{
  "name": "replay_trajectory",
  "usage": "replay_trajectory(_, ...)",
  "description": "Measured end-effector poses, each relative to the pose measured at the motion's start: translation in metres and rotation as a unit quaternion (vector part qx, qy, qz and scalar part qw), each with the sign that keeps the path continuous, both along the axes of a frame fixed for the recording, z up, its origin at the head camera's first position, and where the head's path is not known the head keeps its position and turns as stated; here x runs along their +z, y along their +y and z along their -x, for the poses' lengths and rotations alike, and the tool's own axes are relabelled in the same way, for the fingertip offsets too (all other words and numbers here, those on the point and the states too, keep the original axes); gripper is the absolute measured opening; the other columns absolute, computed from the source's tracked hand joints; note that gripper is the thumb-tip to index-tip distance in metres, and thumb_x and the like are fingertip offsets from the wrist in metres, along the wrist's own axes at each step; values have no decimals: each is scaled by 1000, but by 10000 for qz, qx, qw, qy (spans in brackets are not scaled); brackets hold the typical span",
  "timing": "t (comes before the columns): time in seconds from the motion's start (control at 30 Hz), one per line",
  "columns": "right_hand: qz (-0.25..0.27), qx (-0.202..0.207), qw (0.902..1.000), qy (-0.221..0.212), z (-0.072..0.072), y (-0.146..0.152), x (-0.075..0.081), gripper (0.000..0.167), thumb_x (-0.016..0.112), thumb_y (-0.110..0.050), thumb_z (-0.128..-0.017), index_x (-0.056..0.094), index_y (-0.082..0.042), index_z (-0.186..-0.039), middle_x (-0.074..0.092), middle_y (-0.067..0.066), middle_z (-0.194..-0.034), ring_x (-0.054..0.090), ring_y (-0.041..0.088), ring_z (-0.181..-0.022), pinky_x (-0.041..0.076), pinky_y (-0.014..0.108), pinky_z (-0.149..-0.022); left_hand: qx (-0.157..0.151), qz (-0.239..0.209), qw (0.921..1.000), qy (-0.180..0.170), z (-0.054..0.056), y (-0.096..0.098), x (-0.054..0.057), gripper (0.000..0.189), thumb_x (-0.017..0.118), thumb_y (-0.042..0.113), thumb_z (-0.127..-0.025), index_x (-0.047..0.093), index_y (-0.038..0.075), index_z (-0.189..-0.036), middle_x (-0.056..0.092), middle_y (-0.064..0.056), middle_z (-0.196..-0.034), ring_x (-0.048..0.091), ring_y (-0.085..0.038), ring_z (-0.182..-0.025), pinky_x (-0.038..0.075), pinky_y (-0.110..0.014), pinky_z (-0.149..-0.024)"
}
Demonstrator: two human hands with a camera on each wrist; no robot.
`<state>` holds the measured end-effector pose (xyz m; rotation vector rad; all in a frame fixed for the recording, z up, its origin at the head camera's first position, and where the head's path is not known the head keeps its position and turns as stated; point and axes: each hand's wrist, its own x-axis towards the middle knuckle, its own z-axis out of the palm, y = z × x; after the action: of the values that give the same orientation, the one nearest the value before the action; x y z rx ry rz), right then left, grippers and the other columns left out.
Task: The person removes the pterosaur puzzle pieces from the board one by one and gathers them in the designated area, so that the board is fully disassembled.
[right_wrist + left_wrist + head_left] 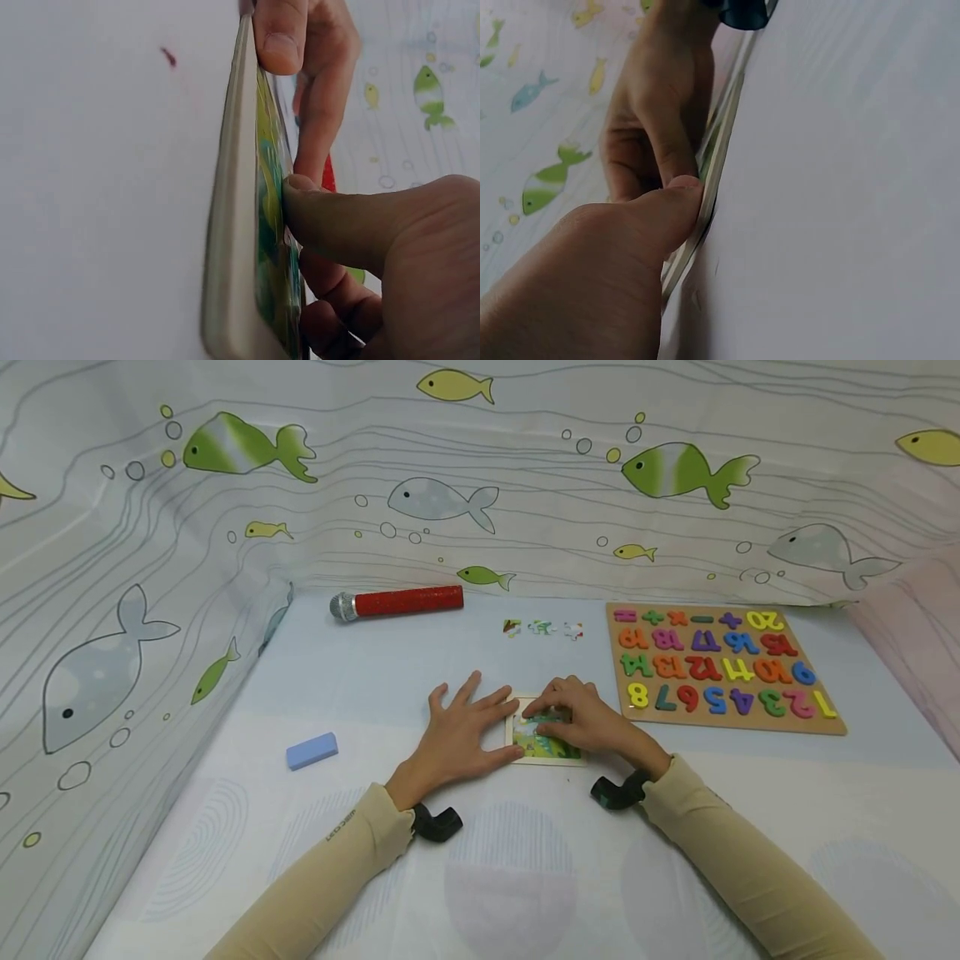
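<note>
A small jigsaw puzzle (551, 747) with a green and yellow picture lies flat in its pale frame (551, 762). My left hand (459, 737) is spread beside it, with fingers extended and the thumb (682, 199) on the frame's left edge. My right hand (588, 720) bends over the puzzle from the right. Its thumb (304, 199) and index finger are at a pale puzzle piece (530, 725) in the upper left part, mostly covered by the fingers. Behind the frame lie three loose jigsaw pieces (542, 627).
A wooden number board (727, 723) with colourful digits stands to the right of the puzzle. A red microphone (408, 601) lies at the back left, and a blue block (312, 751) at the left. Fish-patterned cloth (540, 543) rises behind the table.
</note>
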<state>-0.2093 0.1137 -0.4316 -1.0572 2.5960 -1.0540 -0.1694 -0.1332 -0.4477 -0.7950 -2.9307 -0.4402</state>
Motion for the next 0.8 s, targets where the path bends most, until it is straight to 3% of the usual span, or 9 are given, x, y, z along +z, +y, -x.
replay_trajectory(0.4, 130, -145, 9996, -199, 1, -1, 1, 22, 78, -12, -89, 76, -17, -111, 72, 0, -107, 46, 18, -92, 21, 41, -81, 84, -217, 9996, -146, 2, 1, 0, 74, 56, 71, -88, 50, 32, -151, 43, 12, -160, 24, -33, -157, 9, -71, -115)
replay_trajectory(0.8, 432, -72, 9983, -388, 0, -1, -1, 15, 75, -10, -91, 71, -16, -104, 70, -1, -98, 51, 21, -99, 18, 45, -84, 118, -294, 9991, -285, 1, 2, -2, 74, 58, 70, -89, 50, 32, -151, 43, 12, -160, 21, -33, -158, 7, -70, -115)
